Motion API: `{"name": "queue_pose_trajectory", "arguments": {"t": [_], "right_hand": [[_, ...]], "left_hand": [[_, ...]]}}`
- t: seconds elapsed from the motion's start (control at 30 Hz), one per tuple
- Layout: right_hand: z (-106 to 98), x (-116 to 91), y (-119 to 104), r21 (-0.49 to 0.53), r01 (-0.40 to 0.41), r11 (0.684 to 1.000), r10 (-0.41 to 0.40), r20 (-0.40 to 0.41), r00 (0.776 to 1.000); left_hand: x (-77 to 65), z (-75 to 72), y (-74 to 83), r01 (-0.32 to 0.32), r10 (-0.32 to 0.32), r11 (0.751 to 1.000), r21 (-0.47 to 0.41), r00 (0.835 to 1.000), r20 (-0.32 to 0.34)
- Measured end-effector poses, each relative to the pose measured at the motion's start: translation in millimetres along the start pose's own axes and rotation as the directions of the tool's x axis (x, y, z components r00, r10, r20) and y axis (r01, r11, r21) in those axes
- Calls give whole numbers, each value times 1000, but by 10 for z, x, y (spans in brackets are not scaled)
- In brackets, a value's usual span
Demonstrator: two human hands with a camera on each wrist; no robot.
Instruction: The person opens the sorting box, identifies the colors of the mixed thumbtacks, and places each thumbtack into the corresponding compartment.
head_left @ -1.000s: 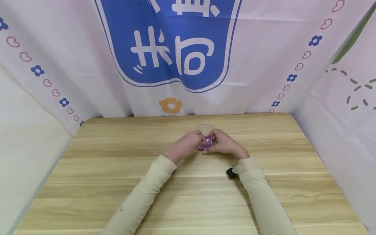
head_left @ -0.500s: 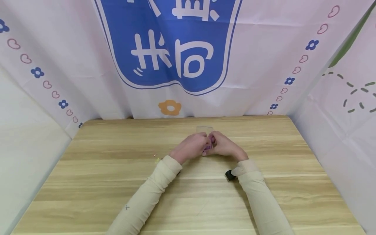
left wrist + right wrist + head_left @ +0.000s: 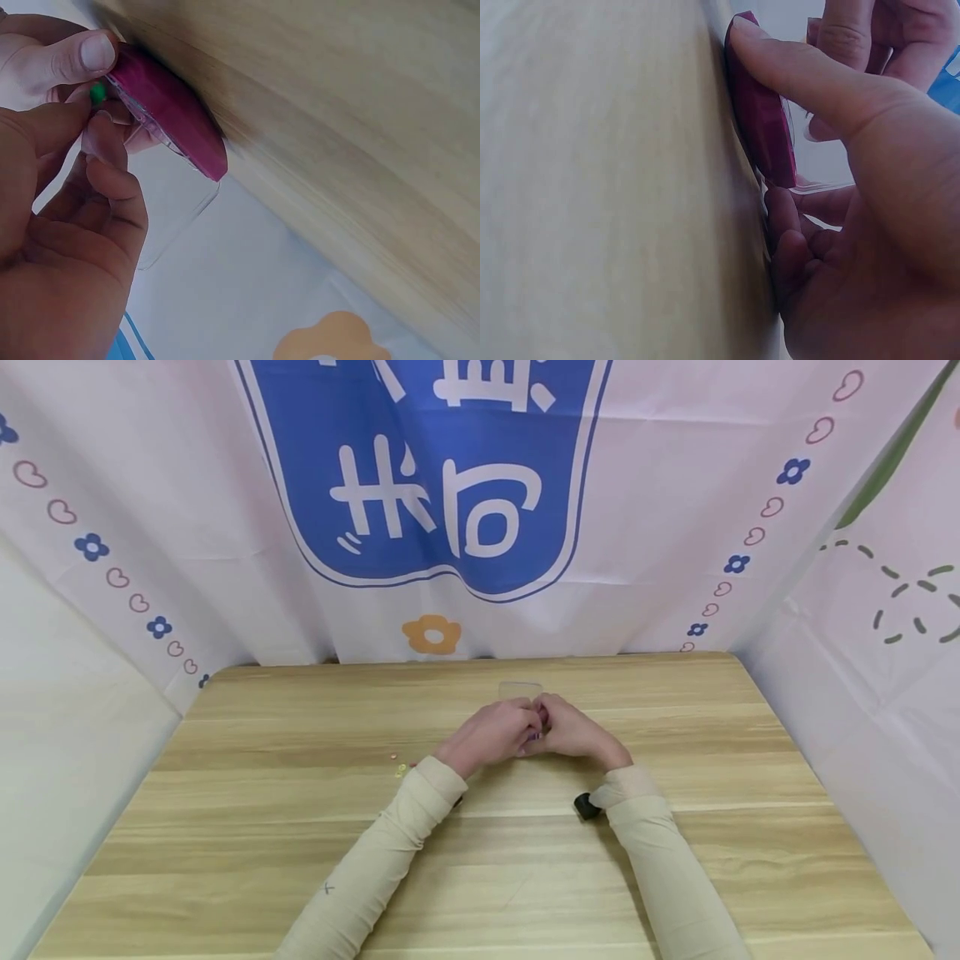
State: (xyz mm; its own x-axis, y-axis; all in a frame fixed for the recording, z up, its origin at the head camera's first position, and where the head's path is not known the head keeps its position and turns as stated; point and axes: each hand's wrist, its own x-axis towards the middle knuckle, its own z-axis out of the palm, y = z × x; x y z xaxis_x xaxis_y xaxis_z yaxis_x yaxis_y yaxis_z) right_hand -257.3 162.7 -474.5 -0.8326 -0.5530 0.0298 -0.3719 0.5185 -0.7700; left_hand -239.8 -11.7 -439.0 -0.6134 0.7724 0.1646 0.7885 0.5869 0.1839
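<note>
A small magenta case [image 3: 176, 112] with a clear lid [image 3: 520, 691] swung open stands low over the wooden table, mostly covered by the hands in the head view. My right hand [image 3: 573, 727] grips it by the edges, its thumb [image 3: 780, 60] along one side and its fingers at the other. My left hand [image 3: 491, 735] bends over the open top. Its fingertips pinch a small bright green piece [image 3: 97, 93], blurred in the left wrist view. What lies inside the case is hidden.
Several tiny yellow pieces [image 3: 401, 770] and an orange one [image 3: 393, 756] lie on the table [image 3: 300, 827] left of the left wrist. Behind the table's far edge hangs a printed cloth [image 3: 637, 593].
My left hand has moved right and now covers the case, whose colourful inside showed earlier. More of the tiny pieces beside the left wrist have come into sight. The right hand keeps its hold.
</note>
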Motion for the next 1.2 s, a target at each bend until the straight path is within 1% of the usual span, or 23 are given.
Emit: {"name": "queue_pose_trajectory", "arguments": {"t": [0.3, 0.67, 0.77, 0.9, 1.0, 1.07, 1.2], "right_hand": [[4, 1, -12, 15, -15, 1000, 15, 5, 1000], [12, -11, -33, 50, -18, 999, 18, 10, 1000], [12, -13, -34, 53, -19, 998, 18, 10, 1000], [17, -18, -33, 47, -36, 998, 36, 8, 999], [17, -22, -32, 29, -61, 998, 61, 0, 998], [12, -23, -35, 15, -75, 997, 76, -3, 997], [11, -26, -51, -2, -85, 996, 85, 1, 996]], "left_hand": [[-22, -9, 2, 12, -12, 1000, -2, 1000, 7], [-47, 2, -18, -1, 1, 1000, -6, 1000, -1], [-74, -15, -36, 22, -22, 1000, -11, 1000, 4], [-165, -83, -87, 87, -87, 996, -15, 996, 10], [-261, -151, -144, 127, -127, 992, 1, 992, -6], [-337, -198, -195, 139, -139, 990, 14, 990, -23], [-534, -259, -305, 162, -161, 987, 9, 985, -64]]}}
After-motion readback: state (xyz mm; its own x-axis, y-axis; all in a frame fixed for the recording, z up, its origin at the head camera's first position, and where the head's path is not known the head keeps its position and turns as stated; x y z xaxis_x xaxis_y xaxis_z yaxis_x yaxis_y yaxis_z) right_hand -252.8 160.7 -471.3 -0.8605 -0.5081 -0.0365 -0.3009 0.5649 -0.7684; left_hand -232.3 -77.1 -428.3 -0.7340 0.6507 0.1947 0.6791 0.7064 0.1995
